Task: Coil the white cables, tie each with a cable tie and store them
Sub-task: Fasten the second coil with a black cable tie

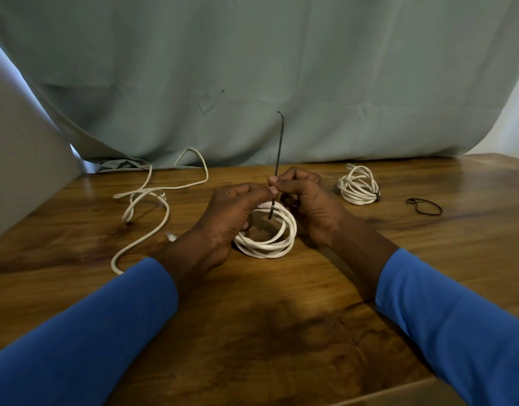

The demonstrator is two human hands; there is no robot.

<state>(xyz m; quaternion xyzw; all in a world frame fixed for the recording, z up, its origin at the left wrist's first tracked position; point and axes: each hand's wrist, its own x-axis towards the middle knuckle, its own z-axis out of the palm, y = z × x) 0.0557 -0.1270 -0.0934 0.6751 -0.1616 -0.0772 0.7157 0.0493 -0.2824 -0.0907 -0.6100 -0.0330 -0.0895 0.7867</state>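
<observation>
Two blue sleeves [91, 332] reach in over the near edge of the wooden surface [252, 332], one from each near corner, and the hands meet around its middle. There a coil [270, 244] of white cable, several turns thick, rests on the wood between the two wrists. A black cable tie [278, 148] is looped round the far side of the coil, and its thin tail stands nearly upright above the hands, with a small bend at the tip. The left hand [232, 218] has its fingers curled over the coil's left side and its thumb pinching the tie just above the cable; whether the lower fingers grip the coil itself cannot be told. The right hand [308, 206] is curled too, pinching the tie's tail between thumb and forefinger right beside the left thumb. Toward the left edge a loose cable [147, 197], also white, sprawls in open loops as far back as the far edge, with a clear plug lying near the left wrist. Past the right hand a tied coil [358, 186] sits with a dark band on its right side. Further toward the right edge lies a thin black loop [424, 206], apart from everything else. Along the far edge hangs a grey-green cloth [252, 68], bunched near the far left corner.
</observation>
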